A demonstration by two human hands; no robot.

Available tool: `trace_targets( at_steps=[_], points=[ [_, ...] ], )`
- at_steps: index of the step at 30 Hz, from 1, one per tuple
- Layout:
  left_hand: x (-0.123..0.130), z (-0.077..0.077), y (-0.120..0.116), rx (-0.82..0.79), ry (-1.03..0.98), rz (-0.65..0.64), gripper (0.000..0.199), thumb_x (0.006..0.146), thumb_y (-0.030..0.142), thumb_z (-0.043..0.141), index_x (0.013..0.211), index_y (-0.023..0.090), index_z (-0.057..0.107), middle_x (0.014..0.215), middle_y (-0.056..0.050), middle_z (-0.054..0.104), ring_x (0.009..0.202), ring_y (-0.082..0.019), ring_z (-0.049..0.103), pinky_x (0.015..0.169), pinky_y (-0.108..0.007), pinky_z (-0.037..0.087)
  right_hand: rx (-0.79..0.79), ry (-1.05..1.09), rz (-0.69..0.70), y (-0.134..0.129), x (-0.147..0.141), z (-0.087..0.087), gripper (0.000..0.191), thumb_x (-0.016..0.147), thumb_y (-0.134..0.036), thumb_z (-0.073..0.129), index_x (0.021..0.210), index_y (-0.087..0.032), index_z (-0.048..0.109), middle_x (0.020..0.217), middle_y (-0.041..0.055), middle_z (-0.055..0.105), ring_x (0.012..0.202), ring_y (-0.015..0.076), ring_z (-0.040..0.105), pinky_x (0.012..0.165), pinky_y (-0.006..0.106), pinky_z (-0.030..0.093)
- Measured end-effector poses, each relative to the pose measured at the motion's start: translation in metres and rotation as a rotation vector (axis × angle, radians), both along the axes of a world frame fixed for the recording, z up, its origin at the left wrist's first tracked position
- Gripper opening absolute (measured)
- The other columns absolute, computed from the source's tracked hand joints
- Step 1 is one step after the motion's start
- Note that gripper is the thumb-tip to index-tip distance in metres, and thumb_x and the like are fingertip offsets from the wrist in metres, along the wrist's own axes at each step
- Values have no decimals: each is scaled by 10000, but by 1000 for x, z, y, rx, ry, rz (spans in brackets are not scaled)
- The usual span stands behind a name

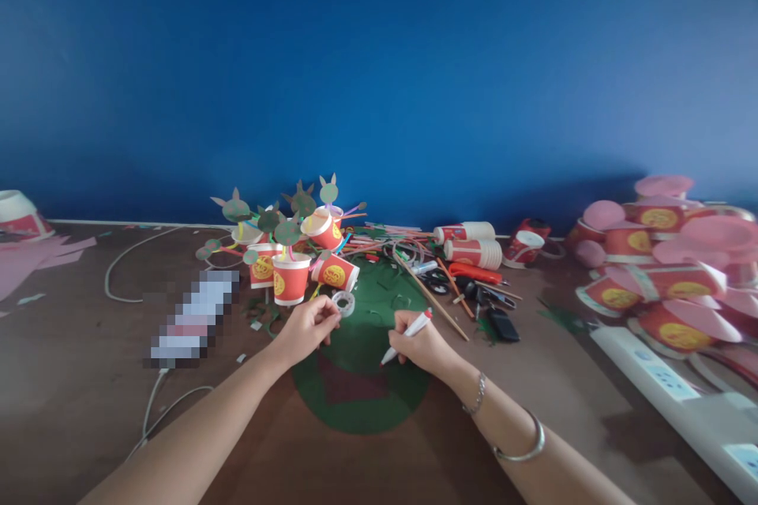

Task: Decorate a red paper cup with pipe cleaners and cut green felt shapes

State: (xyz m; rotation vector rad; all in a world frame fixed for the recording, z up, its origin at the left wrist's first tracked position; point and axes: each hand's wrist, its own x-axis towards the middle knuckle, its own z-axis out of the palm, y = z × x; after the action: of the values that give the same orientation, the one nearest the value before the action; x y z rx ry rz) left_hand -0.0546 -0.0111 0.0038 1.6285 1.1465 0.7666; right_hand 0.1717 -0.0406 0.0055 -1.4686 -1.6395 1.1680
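My left hand point(308, 327) is closed, with thumb and forefinger at the edge of a small roll of clear tape point(343, 303). In my right hand point(423, 343) is a white marker with a red end point(408, 337), held like a pen, its tip slanting down to the left. Both hands are above a dark green round sheet point(379, 414), on which lies a dark reddish patch point(349, 383). Just beyond my left hand stand red-and-white paper cups point(290, 280) with green animal-head cutouts point(288, 231); one cup point(335, 274) lies tipped.
A blurred-out phone-like object point(195, 316) with a cable lies left. Stacked cups point(474, 254), scissors point(437, 282), sticks and an orange-handled tool point(474, 273) clutter the back. Pink-decorated cups point(681, 284) and a white power strip point(645, 371) occupy the right. A blue wall point(379, 79) rises behind.
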Motion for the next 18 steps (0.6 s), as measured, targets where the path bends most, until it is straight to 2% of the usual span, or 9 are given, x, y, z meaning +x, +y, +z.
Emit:
trace_targets(
  at_steps=[3,9,14,18],
  points=[
    [0,1,0,-1,1,3,216,793,388,518,767,175,488,689,3,577,483,-100,538,382,-176,369,-48,5,35,-1,1,2,189,636,-169,502,517,-206,361,340,-76,468,307,65,415,335,143,221],
    [1,2,-1,0,0,5,206,788,374,523,742,178,479,684,9,579,478,-98,540,383,-178,366,34,31,-20,0,0,1,194,639,-156,486,506,-204,354,347,-70,468,318,59,408,349,143,233],
    [0,1,0,2,7,6,209,787,379,521,747,178,477,684,7,579,479,-100,537,381,-182,368,-47,-10,33,0,0,1,198,634,-147,490,512,-209,346,324,-84,449,302,66,412,334,145,219],
    [0,0,0,-4,3,6,195,785,365,522,752,178,475,687,7,579,481,-99,538,379,-178,368,-8,30,4,0,1,0,195,643,-151,488,518,-206,348,335,-83,458,311,62,418,341,143,224]
  ],
)
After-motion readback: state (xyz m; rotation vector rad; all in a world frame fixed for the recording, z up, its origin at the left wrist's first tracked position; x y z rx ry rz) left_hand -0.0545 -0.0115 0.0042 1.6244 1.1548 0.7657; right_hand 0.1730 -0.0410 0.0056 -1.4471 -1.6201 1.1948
